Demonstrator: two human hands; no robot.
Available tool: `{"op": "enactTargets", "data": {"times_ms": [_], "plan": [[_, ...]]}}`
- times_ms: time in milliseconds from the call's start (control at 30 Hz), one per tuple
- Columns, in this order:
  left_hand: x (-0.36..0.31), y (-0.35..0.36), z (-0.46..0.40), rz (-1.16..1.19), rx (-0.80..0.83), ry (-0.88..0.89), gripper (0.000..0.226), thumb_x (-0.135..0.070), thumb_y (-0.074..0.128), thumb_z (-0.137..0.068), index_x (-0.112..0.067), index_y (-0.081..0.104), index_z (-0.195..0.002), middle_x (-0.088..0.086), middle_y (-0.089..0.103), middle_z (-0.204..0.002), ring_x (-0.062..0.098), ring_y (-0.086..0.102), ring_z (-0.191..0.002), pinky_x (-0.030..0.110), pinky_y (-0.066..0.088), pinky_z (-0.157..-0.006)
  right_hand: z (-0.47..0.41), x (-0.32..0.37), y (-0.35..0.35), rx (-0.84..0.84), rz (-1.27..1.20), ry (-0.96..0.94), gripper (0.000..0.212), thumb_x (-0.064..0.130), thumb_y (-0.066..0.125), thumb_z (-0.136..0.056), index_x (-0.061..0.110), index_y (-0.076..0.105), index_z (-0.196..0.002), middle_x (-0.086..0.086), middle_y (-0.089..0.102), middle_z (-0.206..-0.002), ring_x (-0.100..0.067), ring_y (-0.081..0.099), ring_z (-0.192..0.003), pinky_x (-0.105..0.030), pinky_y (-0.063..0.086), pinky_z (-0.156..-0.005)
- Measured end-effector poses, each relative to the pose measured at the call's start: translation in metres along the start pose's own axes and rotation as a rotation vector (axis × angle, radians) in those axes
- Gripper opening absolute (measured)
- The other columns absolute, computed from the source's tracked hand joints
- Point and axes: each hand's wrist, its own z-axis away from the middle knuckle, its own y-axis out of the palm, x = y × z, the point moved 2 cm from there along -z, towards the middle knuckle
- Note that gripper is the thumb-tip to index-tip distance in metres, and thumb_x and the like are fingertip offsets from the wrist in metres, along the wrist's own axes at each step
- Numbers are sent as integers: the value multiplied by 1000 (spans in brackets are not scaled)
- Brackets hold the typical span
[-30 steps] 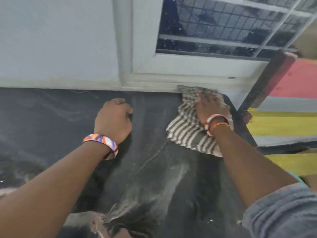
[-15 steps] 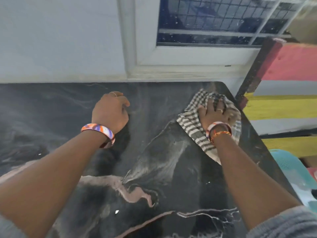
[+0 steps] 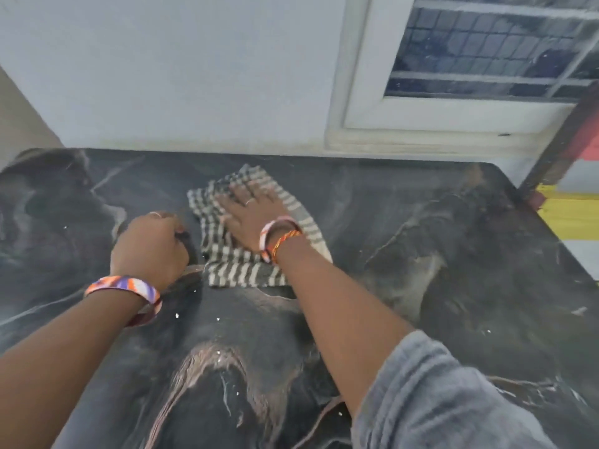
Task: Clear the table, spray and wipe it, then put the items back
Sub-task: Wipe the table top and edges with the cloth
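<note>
A black marble table point(image 3: 453, 254) with pale veins fills the lower view. A grey and white striped cloth point(image 3: 240, 267) lies on it near the back middle. My right hand point(image 3: 249, 215) presses flat on the cloth with fingers spread. My left hand point(image 3: 149, 247) rests as a curled fist on the table just left of the cloth, holding nothing that I can see. Small white specks dot the surface.
A white wall point(image 3: 178, 76) runs along the table's back edge. A white-framed window point(image 3: 486, 59) with a grille sits at the upper right. Coloured red and yellow painted boards point(image 3: 570, 215) stand beyond the table's right edge.
My right hand has slid the cloth from the back right corner leftward to the back middle, close to my left fist. The left hand has stayed in place.
</note>
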Motion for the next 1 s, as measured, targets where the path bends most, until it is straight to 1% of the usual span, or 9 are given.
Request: {"op": "enactTargets", "data": {"times_ms": [67, 167, 300, 400, 533, 600, 767, 867, 1000], "plan": [[-16, 0, 4, 28, 26, 6, 32, 0, 53, -74, -3, 70, -101, 24, 64, -108, 45, 59, -98, 50, 52, -84, 33, 2, 2, -8, -46, 26, 51, 47, 17, -98, 38, 6, -147, 5, 0, -159, -22, -3, -147, -47, -6, -116], [-62, -4, 13, 62, 56, 119, 36, -7, 45, -72, -3, 71, -97, 23, 64, -110, 44, 59, -100, 48, 52, -82, 89, -35, -2, -30, -88, 238, 53, 54, 19, -95, 41, 10, -146, 8, 1, -159, -19, -4, -147, -53, -15, -112], [-126, -2, 33, 116, 136, 367, 48, -16, 34, -64, -3, 70, -95, 19, 63, -117, 40, 58, -107, 46, 51, -87, 188, -118, -3, -35, -63, 657, 55, 55, 18, -95, 39, 6, -147, 10, 0, -159, -20, -2, -147, -60, -13, -110], [-161, 3, 49, 137, 217, 500, 51, -16, 34, -69, -3, 69, -104, 18, 60, -124, 37, 54, -117, 46, 47, -95, 279, -167, 4, -23, -69, 1003, 55, 56, 14, -95, 41, 1, -146, 10, -4, -158, -23, -2, -147, -63, -10, -109], [-180, 10, 66, 187, 254, 575, 38, -2, 46, -78, -8, 67, -110, 14, 58, -128, 34, 52, -120, 45, 46, -98, 398, -176, 15, -55, -171, 1431, 55, 55, 15, -95, 40, 1, -147, 7, -5, -159, -25, -4, -146, -62, -9, -111], [-176, 13, 72, 201, 258, 576, 37, 0, 47, -79, -9, 68, -109, 12, 58, -129, 33, 52, -119, 43, 46, -97, 431, -162, 19, -91, -224, 1564, 55, 50, 15, -96, 38, 3, -148, 4, -4, -159, -26, -3, -146, -57, -8, -114], [-130, 14, 72, 248, 223, 477, 35, 2, 47, -80, -6, 67, -109, 16, 56, -128, 36, 51, -118, 43, 45, -98, 410, -130, 20, -105, -227, 1475, 54, 39, 14, -99, 23, 1, -150, -5, -5, -159, -28, -3, -146, -45, -3, -119], [-93, 12, 65, 248, 203, 424, 33, 2, 48, -79, -5, 68, -105, 21, 60, -120, 41, 54, -111, 47, 46, -96, 356, -101, 16, -93, -131, 1202, 52, 29, 17, -101, 15, 4, -150, -7, 3, -159, -25, 5, -147, -41, 5, -120], [-46, 1, 63, 241, 162, 364, 31, 4, 49, -77, -1, 68, -102, 24, 63, -115, 43, 55, -109, 47, 45, -96, 258, -27, -1, -176, -157, 738, 52, 16, 34, -98, 13, 21, -147, -8, 26, -154, -24, 23, -143, -31, 11, -116]]}}
